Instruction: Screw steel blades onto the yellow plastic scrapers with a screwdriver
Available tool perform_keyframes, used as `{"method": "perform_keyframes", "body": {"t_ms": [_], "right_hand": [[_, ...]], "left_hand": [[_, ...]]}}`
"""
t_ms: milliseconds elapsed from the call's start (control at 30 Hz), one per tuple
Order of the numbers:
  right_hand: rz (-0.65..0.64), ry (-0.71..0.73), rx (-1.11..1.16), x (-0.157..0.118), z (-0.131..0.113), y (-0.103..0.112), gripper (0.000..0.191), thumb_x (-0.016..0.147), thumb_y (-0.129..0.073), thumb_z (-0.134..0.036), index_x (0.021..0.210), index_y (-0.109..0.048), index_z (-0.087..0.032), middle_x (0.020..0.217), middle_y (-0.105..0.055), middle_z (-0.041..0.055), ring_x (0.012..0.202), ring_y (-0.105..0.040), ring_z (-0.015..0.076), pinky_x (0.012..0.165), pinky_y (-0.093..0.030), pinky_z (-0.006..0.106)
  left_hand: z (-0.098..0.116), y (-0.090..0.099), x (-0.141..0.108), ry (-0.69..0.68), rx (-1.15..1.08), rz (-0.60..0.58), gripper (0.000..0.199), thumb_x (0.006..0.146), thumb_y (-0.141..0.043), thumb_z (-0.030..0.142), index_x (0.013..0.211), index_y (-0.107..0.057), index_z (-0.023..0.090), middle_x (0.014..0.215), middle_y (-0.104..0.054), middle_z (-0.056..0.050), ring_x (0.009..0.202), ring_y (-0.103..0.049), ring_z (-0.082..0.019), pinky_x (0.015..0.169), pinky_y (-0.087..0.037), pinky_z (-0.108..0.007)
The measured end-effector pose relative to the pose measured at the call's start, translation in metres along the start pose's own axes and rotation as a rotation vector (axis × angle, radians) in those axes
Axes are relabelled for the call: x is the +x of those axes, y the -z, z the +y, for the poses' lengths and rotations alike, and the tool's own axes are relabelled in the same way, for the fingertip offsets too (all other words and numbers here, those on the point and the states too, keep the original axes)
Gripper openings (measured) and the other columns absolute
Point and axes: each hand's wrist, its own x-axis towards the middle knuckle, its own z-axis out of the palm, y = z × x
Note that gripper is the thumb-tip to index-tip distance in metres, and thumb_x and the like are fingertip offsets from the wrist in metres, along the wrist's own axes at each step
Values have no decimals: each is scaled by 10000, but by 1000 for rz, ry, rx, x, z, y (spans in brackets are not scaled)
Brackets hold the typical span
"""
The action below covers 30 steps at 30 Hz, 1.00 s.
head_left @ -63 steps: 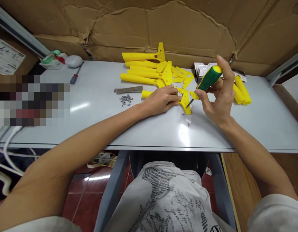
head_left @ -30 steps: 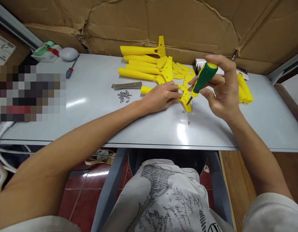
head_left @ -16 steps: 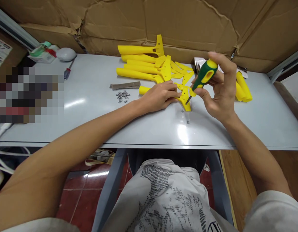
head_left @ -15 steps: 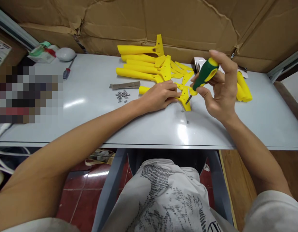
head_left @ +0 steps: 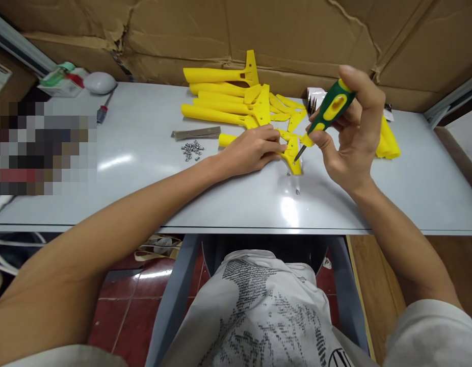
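My left hand (head_left: 261, 148) is closed around a yellow plastic scraper (head_left: 291, 148), pressing it against the table. Its handle end sticks out left of my wrist. In my right hand (head_left: 350, 137) is a green and yellow screwdriver (head_left: 330, 109), held at a slant. The tip of its shaft meets the scraper's head near the lower end; a screw under the tip is too small to make out clearly. Two loose screws (head_left: 297, 192) lie just in front of the scraper head.
Several yellow scrapers (head_left: 216, 112) and small yellow plates (head_left: 287, 104) lie behind my hands. Metal blades (head_left: 198, 133) and a pile of screws (head_left: 192, 150) lie left. More yellow pieces (head_left: 389, 142) rest at right. Cardboard (head_left: 182, 35) stands along the back; another screwdriver (head_left: 102, 113) lies far left.
The screwdriver's handle has turned in my right hand, showing more of its yellow inlay, and my fingers have shifted slightly up and right. My left hand stays on the scraper.
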Motion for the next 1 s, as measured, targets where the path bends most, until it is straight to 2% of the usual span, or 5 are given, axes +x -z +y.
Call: {"method": "perform_keyframes", "body": {"t_ms": [200,367,567,1000], "right_hand": [[-65,-76,-72,-4,6,0,715,1091,-569,-776,1733,-372,-530,1676,-581,64,1153,-803,312,921,-759,506],[-71,-38,17,-3,7,1,641,1122,-499,-771,1702,-411,-512,1714,-544,59,1156,-812,296,931,-756,490],[-18,29,147,-3,13,-4,625,1100,-580,-769,1669,-474,-531,1696,-561,30,1066,-828,279,897,-757,494],[-28,12,201,-3,17,-6,666,1068,-638,-779,1663,-468,-534,1701,-577,23,1105,-850,304,921,-769,526]], "left_hand": [[-1,0,0,5,0,-7,361,1187,-572,397,1220,-879,212,1042,-769,-131,1045,-714,-304,905,-581,-450],[-2,0,-1,-17,-1,14,395,1195,-558,440,1226,-877,209,1030,-764,-131,1012,-708,-298,869,-571,-439],[-3,-2,-1,2,-45,21,364,1185,-592,432,1206,-883,214,1012,-761,-128,1018,-709,-299,907,-574,-446],[-4,-3,0,-37,10,30,301,1175,-613,347,1220,-874,205,1023,-768,-115,1025,-717,-286,898,-580,-426]]}}
